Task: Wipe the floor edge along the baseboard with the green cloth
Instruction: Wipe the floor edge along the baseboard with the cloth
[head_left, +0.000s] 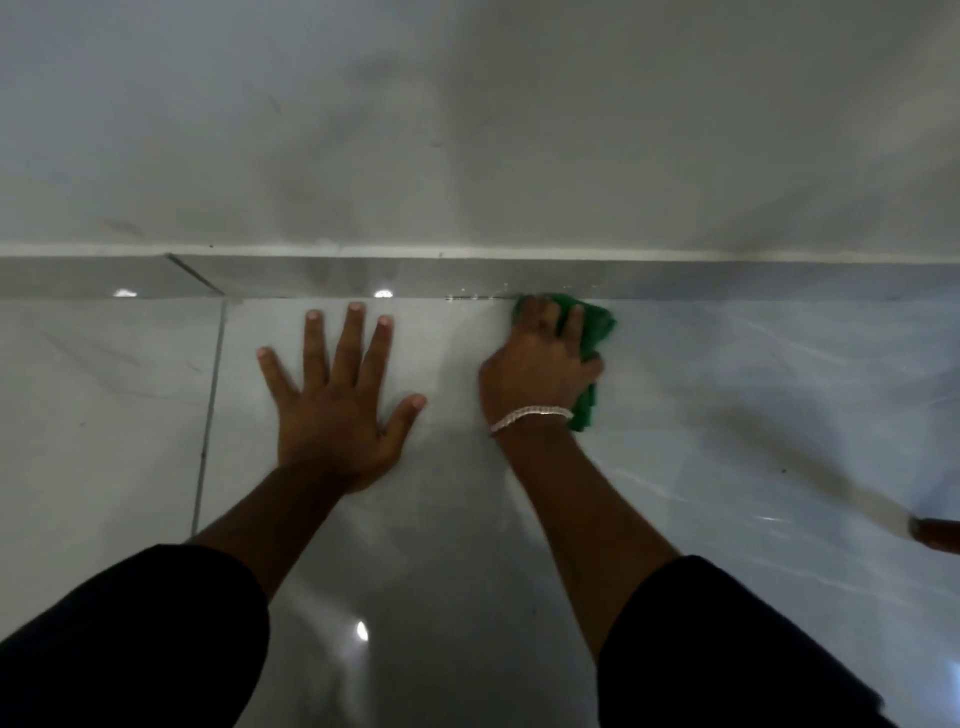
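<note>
My right hand (540, 358) presses the bunched green cloth (597, 332) onto the glossy tiled floor (727, 395), right where the floor meets the grey baseboard (332, 278). The cloth's far edge touches the baseboard; most of the cloth is hidden under my fingers and palm. A silver bracelet circles that wrist. My left hand (337, 405) lies flat on the floor to the left, fingers spread, holding nothing, a short way in front of the baseboard.
A pale wall (467, 130) rises above the baseboard. A dark grout line (210, 410) runs across the floor left of my left hand. A brown object (937, 535) pokes in at the right edge. Small wet specks glint on the baseboard near the cloth.
</note>
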